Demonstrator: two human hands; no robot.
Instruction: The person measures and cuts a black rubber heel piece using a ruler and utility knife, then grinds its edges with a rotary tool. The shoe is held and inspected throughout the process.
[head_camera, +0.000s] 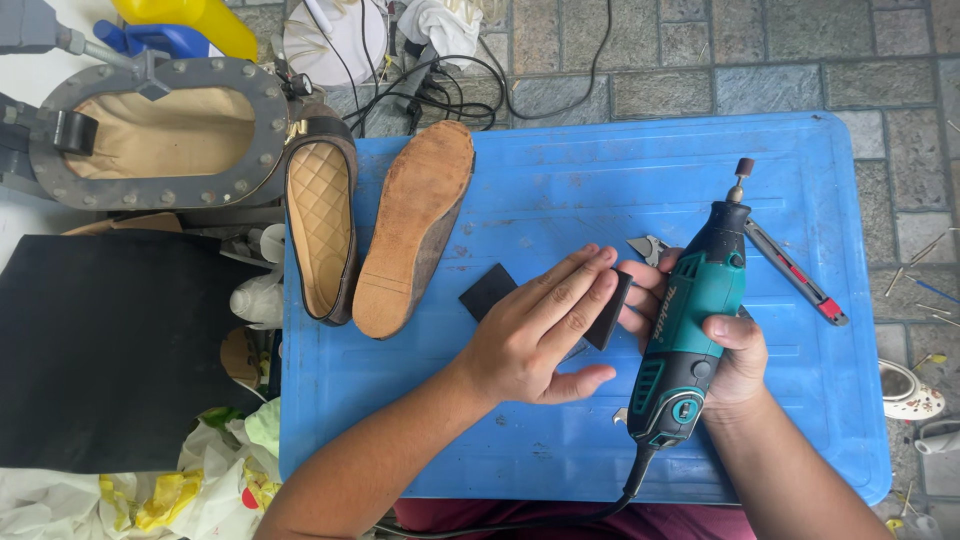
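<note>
Blue plastic tabletop (620, 170) on stone paving (800, 80); right hand (725, 345) clamped round rotary tool (690, 320), left hand (535, 330) flat, apart.

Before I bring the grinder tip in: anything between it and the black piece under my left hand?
Yes. The left hand lies flat over the black piece; the grinder in the right hand points its tip away.

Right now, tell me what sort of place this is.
Likely a shoe repair stall: two shoes lie on a blue tabletop, the right hand grips a rotary tool, and a shoe press stands behind.
</note>
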